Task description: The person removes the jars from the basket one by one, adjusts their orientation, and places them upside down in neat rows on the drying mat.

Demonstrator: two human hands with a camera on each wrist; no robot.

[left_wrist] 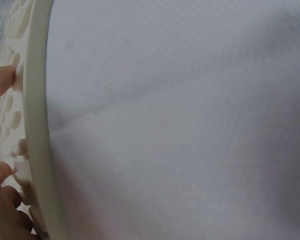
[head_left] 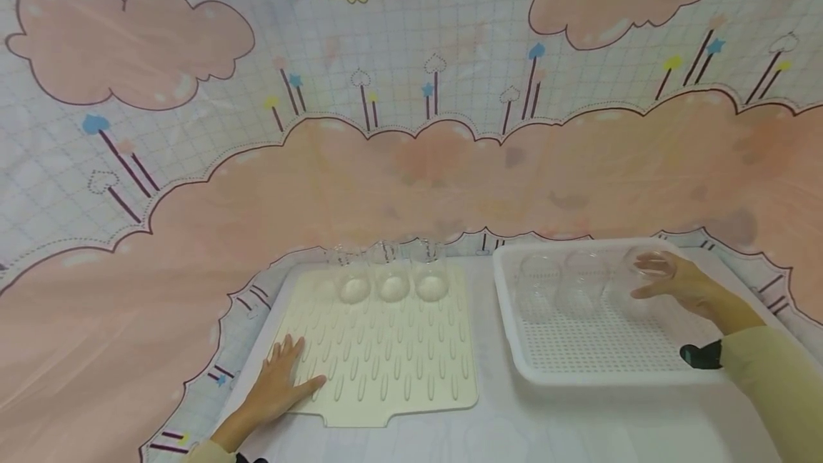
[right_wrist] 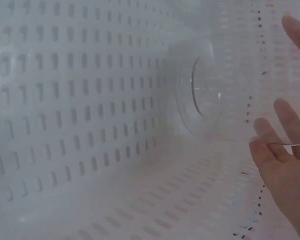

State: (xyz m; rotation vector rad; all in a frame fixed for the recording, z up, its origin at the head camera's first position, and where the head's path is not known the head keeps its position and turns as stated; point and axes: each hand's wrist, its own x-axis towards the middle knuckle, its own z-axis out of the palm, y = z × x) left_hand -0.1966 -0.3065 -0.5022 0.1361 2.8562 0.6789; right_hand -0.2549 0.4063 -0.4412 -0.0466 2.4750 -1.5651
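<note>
In the head view my left hand point(head_left: 276, 381) rests spread on the left edge of a cream ridged drying mat point(head_left: 373, 406). Its fingertips touch the ridges in the left wrist view. Three clear cups stand in a row at the mat's back, among them a cup point(head_left: 431, 284) at the right end. My right hand point(head_left: 688, 288) holds a clear cup point(right_wrist: 200, 95) at the right of a white perforated basket point(head_left: 617, 377). Fingers and thumb lie on opposite sides of this cup near its upper end. Two more clear cups, one in the middle point(head_left: 581, 288), stand left of it.
Mat and basket sit side by side on a white-covered table point(head_left: 489, 434), with a strip of tabletop between them. The basket has a raised rim. A patterned curtain point(head_left: 411, 177) with clouds hangs close behind them.
</note>
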